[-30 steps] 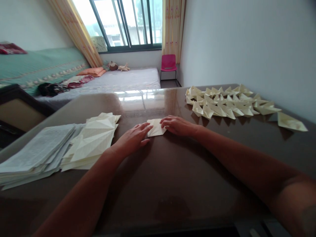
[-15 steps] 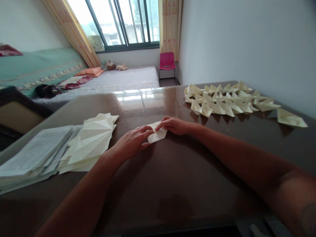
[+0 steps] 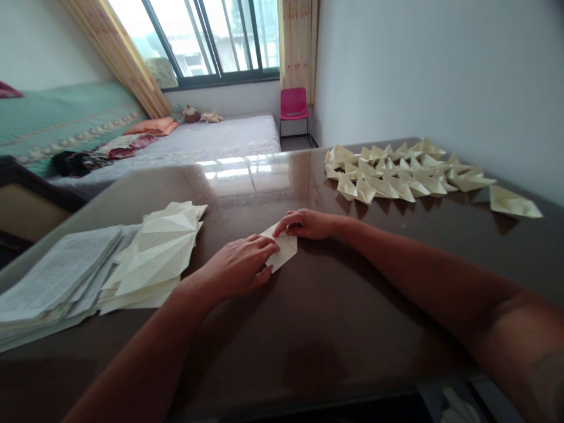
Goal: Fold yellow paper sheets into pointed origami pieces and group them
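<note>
A small piece of folded cream paper (image 3: 284,254) lies on the brown table, turned at an angle, with crease lines showing on it. My left hand (image 3: 240,264) holds its left side, fingers over the top and thumb at the near edge. From the far right, my right hand (image 3: 306,224) grips the paper, its bent fingers pressing on the upper part. The two hands' fingertips are close together, and they cover part of the sheet.
Creased cream sheets (image 3: 154,249) lie fanned on the left, beside a stack of greyish printed paper (image 3: 57,276). Rows of folded paper boats (image 3: 392,176) stand at the back right, with one single boat (image 3: 513,202) at their right end. The glossy table (image 3: 335,329) reflects the window.
The folded paper has turned anticlockwise from nearly square-on to a slant. My left hand has come nearer to me with its edge, while my right hand has shifted slightly left. The view has swung slightly right.
</note>
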The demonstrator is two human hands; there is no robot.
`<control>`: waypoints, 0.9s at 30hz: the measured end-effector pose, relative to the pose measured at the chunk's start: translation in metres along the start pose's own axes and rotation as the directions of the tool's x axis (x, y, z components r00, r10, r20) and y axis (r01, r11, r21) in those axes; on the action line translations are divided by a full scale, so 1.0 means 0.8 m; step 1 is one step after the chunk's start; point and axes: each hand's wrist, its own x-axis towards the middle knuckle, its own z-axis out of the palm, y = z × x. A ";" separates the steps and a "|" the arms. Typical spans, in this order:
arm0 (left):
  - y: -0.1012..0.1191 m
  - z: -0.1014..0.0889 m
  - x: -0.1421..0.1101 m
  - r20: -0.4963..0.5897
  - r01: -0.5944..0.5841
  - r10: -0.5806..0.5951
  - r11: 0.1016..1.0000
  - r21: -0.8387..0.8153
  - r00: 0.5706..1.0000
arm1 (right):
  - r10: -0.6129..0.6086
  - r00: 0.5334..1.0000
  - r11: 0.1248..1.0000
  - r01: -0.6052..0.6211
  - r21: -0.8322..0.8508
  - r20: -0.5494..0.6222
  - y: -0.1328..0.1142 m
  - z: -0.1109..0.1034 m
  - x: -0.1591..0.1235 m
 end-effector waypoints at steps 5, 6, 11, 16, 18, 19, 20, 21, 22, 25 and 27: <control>0.013 0.005 0.005 0.011 0.014 -0.014 1.000 -0.011 1.000 | 0.000 1.000 1.000 0.000 -0.005 0.017 0.004 0.000 0.000; 0.017 0.008 0.008 0.016 0.021 -0.021 1.000 0.004 1.000 | -0.001 1.000 1.000 0.001 -0.004 0.016 0.004 0.000 0.000; 0.025 0.015 0.014 0.012 0.072 -0.073 0.995 0.063 0.997 | -0.006 1.000 1.000 0.006 0.000 0.009 0.005 0.001 0.000; 0.015 0.003 0.007 0.073 0.076 -0.073 0.996 -0.046 0.995 | 0.006 1.000 1.000 -0.006 0.004 0.014 0.003 0.001 0.001; 0.015 0.000 0.007 0.084 0.087 -0.084 0.996 -0.036 0.993 | 0.012 1.000 1.000 -0.012 0.005 0.013 0.002 0.002 0.001; 0.017 0.000 0.008 0.086 0.092 -0.090 0.996 -0.021 0.992 | 0.014 1.000 1.000 -0.014 0.002 0.012 0.002 0.002 0.002; 0.019 0.000 0.009 0.086 0.094 -0.093 0.996 -0.005 0.992 | 0.018 1.000 1.000 -0.018 -0.001 0.010 0.002 0.002 0.002; 0.022 0.001 0.010 0.083 0.094 -0.095 0.996 0.009 0.992 | 0.023 1.000 1.000 -0.023 -0.004 0.008 0.002 0.002 0.002; 0.025 0.003 0.012 0.079 0.095 -0.097 0.995 0.022 0.992 | 0.027 1.000 1.000 -0.027 -0.005 0.005 0.001 0.002 0.002; 0.027 0.007 0.014 0.041 0.108 -0.111 0.992 0.071 0.993 | 0.035 0.999 0.999 -0.035 -0.006 0.002 0.000 0.002 0.001; 0.022 0.008 0.014 -0.002 0.102 -0.102 0.989 0.103 0.995 | 0.034 0.999 0.999 -0.034 -0.006 -0.001 0.000 0.003 0.001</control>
